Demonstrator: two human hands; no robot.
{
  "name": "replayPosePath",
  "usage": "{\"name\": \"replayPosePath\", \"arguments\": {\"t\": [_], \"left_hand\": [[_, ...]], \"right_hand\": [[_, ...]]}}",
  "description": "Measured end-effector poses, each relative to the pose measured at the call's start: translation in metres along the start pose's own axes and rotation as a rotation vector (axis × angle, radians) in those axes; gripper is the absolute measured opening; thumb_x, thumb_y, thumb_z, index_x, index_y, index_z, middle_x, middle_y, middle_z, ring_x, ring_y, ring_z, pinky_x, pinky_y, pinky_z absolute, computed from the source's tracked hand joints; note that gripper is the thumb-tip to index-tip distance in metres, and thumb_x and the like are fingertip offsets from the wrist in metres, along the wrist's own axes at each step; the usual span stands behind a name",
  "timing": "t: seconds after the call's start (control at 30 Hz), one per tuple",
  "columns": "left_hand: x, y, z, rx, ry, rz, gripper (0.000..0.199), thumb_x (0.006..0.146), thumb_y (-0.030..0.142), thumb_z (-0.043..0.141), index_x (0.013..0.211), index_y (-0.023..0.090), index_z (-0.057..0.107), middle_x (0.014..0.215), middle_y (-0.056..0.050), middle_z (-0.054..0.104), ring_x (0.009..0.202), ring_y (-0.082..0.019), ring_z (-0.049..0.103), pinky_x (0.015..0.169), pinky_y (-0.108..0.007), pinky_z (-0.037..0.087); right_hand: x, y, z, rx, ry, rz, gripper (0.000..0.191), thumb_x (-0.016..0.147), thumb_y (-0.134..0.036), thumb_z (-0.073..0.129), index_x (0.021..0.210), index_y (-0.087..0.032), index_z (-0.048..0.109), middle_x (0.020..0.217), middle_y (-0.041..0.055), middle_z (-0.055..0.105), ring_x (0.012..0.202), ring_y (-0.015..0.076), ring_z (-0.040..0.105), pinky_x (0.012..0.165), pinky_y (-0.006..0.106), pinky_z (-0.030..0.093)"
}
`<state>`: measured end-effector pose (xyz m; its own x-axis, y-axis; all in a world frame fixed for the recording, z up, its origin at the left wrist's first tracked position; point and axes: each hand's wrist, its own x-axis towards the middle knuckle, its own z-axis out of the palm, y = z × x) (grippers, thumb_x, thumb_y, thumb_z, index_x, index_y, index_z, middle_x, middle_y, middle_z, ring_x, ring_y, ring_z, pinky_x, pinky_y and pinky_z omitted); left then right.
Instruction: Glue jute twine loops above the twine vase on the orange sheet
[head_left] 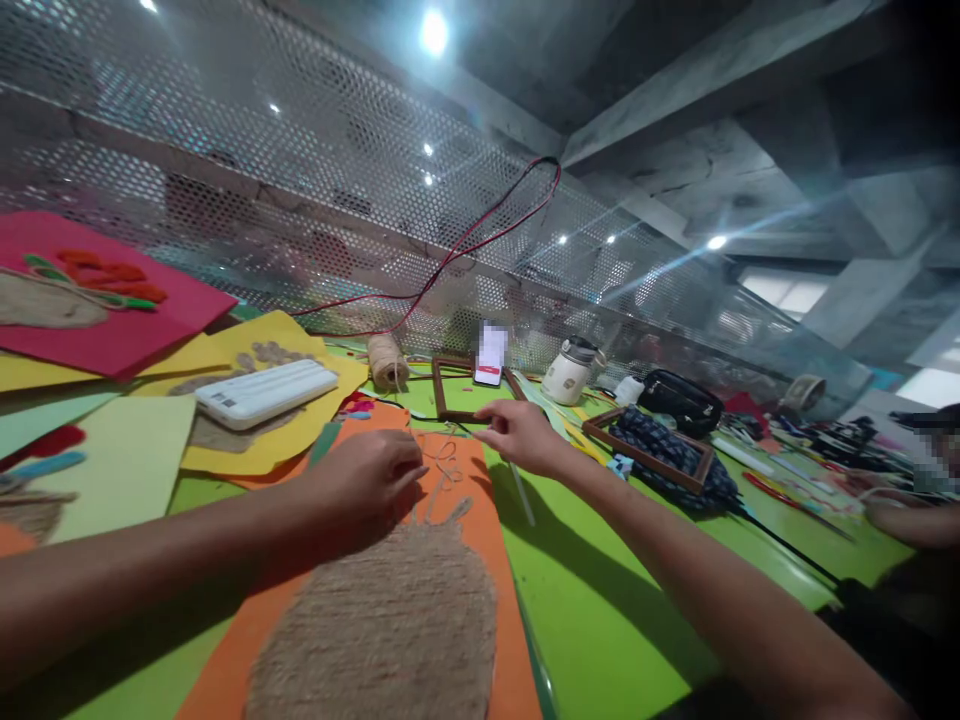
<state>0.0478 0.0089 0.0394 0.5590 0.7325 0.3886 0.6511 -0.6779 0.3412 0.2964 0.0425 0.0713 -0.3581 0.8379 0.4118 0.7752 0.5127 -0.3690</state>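
On the table lies an orange sheet (514,640) bearing a large rounded shape covered in rows of brown twine (382,620). Loose loops of thin twine (448,468) curl above that shape. My left hand (379,475) hovers low over the sheet's left part, fingers bent and pressed together; what they pinch is hidden. Across from it, my right hand (519,437) is closed near the sheet's far right corner. A thin dark tip shows by its fingers, too small to name. A slim white stick (523,495) lies below this hand.
A twine spool (387,362), a phone (490,355), wooden frames (705,468) and a white flask (570,370) stand farther back. At left, a white power bank (266,393) rests on yellow paper (281,335). Another person's arm (900,522) is at right, near red scissors (772,490).
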Motion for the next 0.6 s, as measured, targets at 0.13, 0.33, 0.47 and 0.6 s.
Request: {"name": "replayPosePath", "arguments": {"t": [0.13,0.33,0.47,0.6], "left_hand": [[0.001,-0.008,0.003,0.025,-0.037,0.043,0.028,0.091,0.028,0.052,0.067,0.021,0.064,0.071,-0.004,0.066,0.064,-0.018,0.056,0.06,-0.03,0.034],[0.007,-0.025,0.011,0.002,-0.059,0.062,0.029,0.091,0.028,0.051,0.069,0.021,0.069,0.079,-0.007,0.069,0.078,-0.022,0.06,0.07,-0.032,0.041],[0.011,-0.032,0.018,-0.046,-0.045,0.046,0.029,0.09,0.033,0.051,0.079,0.02,0.074,0.088,-0.011,0.073,0.089,-0.026,0.062,0.08,-0.037,0.046],[0.013,-0.033,0.021,-0.093,-0.043,0.024,0.028,0.089,0.036,0.053,0.084,0.022,0.076,0.087,-0.009,0.075,0.093,-0.026,0.064,0.085,-0.036,0.048]], "right_hand": [[0.026,-0.015,0.033,-0.065,-0.075,0.025,0.011,0.075,-0.012,0.08,0.084,-0.017,0.079,0.069,0.0057,0.072,0.07,0.0214,0.065,0.065,0.028,0.043],[0.015,-0.022,0.044,0.02,-0.061,0.047,0.016,0.092,-0.013,0.063,0.088,-0.016,0.078,0.087,0.0079,0.079,0.08,0.0185,0.07,0.074,0.027,0.049],[-0.012,-0.024,0.032,0.228,-0.125,0.001,0.023,0.096,-0.024,0.061,0.083,-0.015,0.077,0.077,0.0048,0.076,0.069,0.015,0.068,0.063,0.024,0.049],[-0.033,-0.02,0.028,0.519,-0.2,0.007,0.025,0.095,-0.031,0.061,0.084,-0.015,0.076,0.078,0.0059,0.074,0.069,0.0159,0.068,0.066,0.027,0.053]]}}
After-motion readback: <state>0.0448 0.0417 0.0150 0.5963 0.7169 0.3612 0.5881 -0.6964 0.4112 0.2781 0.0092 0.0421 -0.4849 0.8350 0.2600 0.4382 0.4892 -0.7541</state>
